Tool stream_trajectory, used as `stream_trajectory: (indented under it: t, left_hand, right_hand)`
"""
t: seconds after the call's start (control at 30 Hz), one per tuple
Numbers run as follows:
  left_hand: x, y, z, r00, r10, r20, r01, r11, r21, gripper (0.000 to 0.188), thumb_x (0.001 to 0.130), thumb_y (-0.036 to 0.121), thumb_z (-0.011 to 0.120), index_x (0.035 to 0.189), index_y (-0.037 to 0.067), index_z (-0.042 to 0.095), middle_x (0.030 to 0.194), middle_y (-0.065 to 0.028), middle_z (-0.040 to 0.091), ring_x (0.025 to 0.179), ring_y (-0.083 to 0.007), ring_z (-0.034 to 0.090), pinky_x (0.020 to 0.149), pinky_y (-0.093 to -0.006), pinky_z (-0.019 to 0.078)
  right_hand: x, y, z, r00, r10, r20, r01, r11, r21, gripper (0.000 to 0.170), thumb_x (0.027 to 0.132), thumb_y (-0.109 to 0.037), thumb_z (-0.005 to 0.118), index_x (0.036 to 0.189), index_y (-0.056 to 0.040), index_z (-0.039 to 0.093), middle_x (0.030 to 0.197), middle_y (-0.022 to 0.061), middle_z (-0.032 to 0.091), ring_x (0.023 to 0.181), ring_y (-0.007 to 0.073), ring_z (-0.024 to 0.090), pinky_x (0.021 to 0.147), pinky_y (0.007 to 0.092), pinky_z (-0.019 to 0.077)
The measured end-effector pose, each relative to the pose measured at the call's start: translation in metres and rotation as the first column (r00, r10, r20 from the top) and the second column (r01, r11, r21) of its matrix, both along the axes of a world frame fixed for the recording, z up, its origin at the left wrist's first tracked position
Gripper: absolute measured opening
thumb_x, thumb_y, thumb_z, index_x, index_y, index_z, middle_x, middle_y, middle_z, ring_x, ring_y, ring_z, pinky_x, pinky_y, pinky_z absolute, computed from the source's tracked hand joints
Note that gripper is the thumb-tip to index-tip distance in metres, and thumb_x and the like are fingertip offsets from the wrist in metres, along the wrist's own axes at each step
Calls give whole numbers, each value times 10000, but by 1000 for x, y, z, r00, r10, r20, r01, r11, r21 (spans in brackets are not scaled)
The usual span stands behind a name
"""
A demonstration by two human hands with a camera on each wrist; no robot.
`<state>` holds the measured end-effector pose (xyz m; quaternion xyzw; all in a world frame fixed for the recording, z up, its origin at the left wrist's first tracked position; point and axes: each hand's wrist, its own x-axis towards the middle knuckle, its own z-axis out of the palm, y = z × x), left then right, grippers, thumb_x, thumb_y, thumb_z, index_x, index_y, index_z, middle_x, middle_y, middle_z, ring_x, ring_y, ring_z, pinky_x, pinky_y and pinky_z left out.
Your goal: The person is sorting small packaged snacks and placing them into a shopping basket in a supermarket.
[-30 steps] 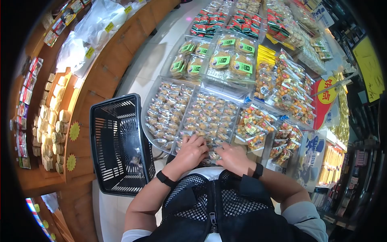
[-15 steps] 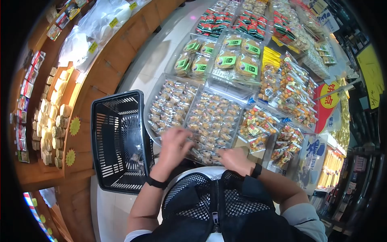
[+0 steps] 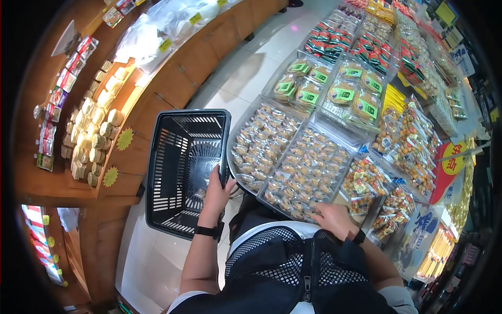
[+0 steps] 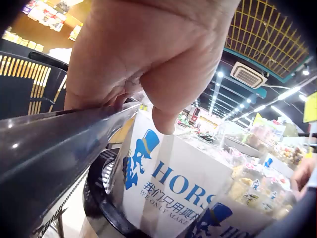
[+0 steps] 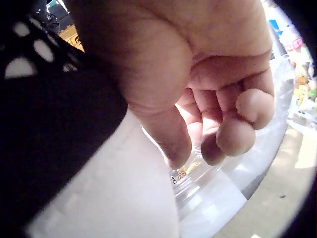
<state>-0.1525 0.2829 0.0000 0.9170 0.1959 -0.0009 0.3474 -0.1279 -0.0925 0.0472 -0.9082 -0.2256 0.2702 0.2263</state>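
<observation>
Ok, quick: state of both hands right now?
Left hand: across the black shopping basket rim; grip can't be told.
Right hand: open, loosely curled, nothing visible in it.

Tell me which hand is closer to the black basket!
Left. The left hand is at the rim of the black basket; the right hand is farther, at the packet tray.

- Black vest (image 3: pixel 261 287) with a zip (image 3: pixel 307 284) running up the front, its metal-coloured pull visible.
- Black mesh panel (image 3: pixel 259 251) on each side of the zip, white showing through rounded holes.
- White hem (image 3: pixel 277 219) beyond the vest's lower edge.
- Short, pale sleeves (image 3: pixel 396 297).
- Black band (image 3: pixel 210 230) round the left wrist; another black band (image 3: pixel 359 236) round the right.
</observation>
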Motion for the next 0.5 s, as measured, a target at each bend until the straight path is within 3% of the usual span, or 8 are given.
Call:
stream_trajectory:
  t: [0.07, 0.17, 0.2, 0.3, 0.37, 0.5]
  left_hand:
    - [-3, 3, 0, 994, 77, -83, -91, 977, -191, 769, 870, 171, 734, 1459, -71, 303, 1391, -320, 479, 1296, -424, 498, 1074, -422, 406]
    - [-16, 9, -19, 978, 61, -201, -99, 978, -181, 702, 876, 78, 659, 1465, -58, 303, 1395, -321, 477, 1306, -411, 498, 1078, -417, 402]
    - [-15, 9, -21, 986, 52, -160, -78, 984, -159, 662, 865, 4, 567, 1470, -45, 305, 1366, -334, 497, 1281, -432, 515, 1060, -427, 416]
    - [-5, 17, -23, 993, 27, -112, -37, 996, -86, 656, 868, 1, 562, 1476, -32, 317, 1265, -340, 572, 1223, -438, 562, 1017, -432, 442]
    - [11, 17, -9, 984, 68, -162, -88, 989, -117, 649, 856, -12, 539, 1469, -29, 326, 1242, -350, 578, 1203, -460, 561, 1008, -448, 441]
    - [28, 26, -20, 993, 80, -90, -91, 988, -125, 621, 868, 10, 556, 1450, -34, 347, 1216, -355, 587, 1192, -467, 564, 1000, -460, 443]
  right_hand:
    - [0, -1, 0, 1000, -20, -14, 20, 1000, -4, 219, 853, -256, 675, 912, -52, 622, 854, 160, 694, 814, 375, 665, 708, 492, 498]
    - [0, -3, 0, 998, -43, -36, 43, 999, 9, 232, 843, -271, 690, 928, -63, 633, 869, 152, 700, 813, 365, 669, 704, 482, 500]
    - [0, -2, 1, 997, -63, -38, 64, 998, 10, 231, 837, -274, 698, 921, -67, 635, 854, 148, 700, 806, 361, 671, 704, 476, 501]
    - [1, -1, -1, 996, -80, -42, 80, 997, -2, 231, 829, -277, 712, 902, -70, 637, 814, 141, 695, 782, 353, 672, 694, 464, 504]
    - [1, -2, -4, 997, -66, -47, 66, 998, -16, 232, 827, -277, 719, 891, -70, 637, 788, 140, 691, 764, 350, 672, 685, 459, 506]
    - [4, -3, -10, 997, -68, -31, 69, 997, 37, 238, 827, -272, 730, 878, -60, 635, 742, 147, 674, 713, 346, 665, 637, 437, 500]
